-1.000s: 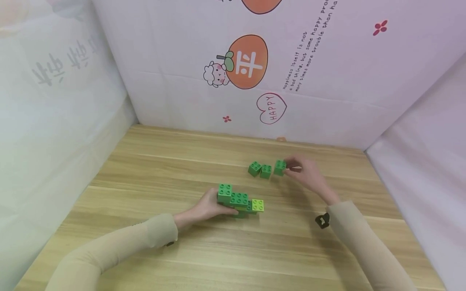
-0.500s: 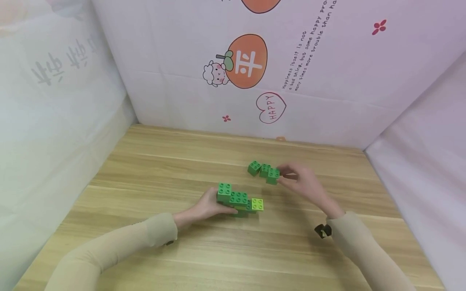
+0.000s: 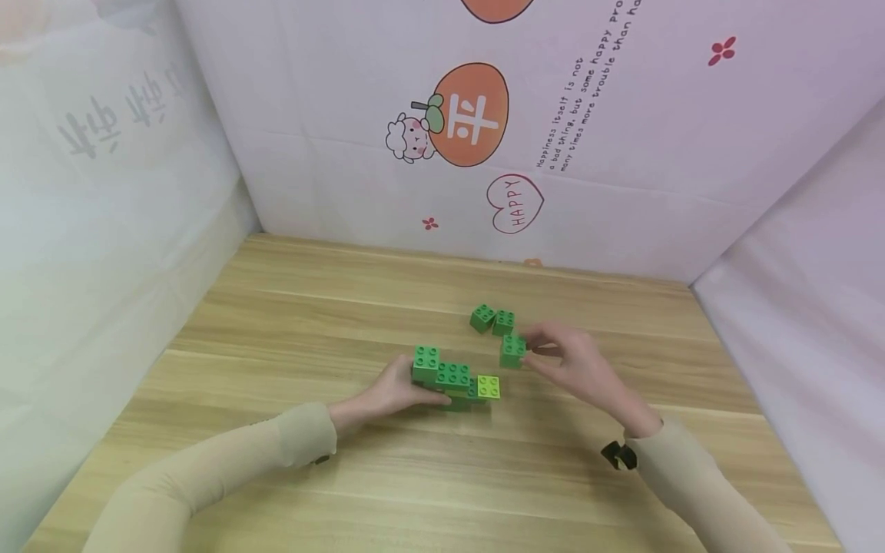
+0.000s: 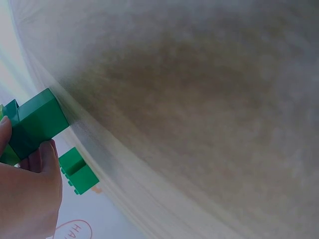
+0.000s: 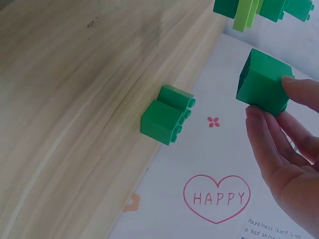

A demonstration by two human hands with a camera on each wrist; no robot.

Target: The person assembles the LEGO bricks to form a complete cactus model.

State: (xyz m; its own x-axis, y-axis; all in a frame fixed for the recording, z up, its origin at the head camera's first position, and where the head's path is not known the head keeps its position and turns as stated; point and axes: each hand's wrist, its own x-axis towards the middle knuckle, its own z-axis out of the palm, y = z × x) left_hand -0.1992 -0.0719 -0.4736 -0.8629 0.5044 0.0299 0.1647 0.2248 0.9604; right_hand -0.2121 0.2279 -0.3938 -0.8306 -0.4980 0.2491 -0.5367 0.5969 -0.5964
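My left hand [image 3: 394, 390] grips a joined build of green toy building bricks [image 3: 452, 375] by its left end. A lime-green brick [image 3: 488, 386] caps the build's right end. In the right wrist view the build's underside [image 5: 242, 15] shows at the top edge, with a lime piece among darker green ones. Between thumb and fingertips my right hand [image 3: 577, 361] pinches a square green brick [image 5: 264, 82], its studs facing up in the head view and its hollow underside partly showing in the right wrist view. That brick is held just behind and right of the build, apart from it.
Two loose green bricks [image 3: 482, 318] stand close together on the wooden table [image 3: 346, 307], behind the held brick. A printed white cloth [image 3: 332, 169] rises along the table's back edge, and plain cloth walls [image 3: 795, 307] line both sides.
My right hand has carried the single green brick left and toward the person, away from the two loose bricks and nearer the build. My left hand and the build stay almost still.
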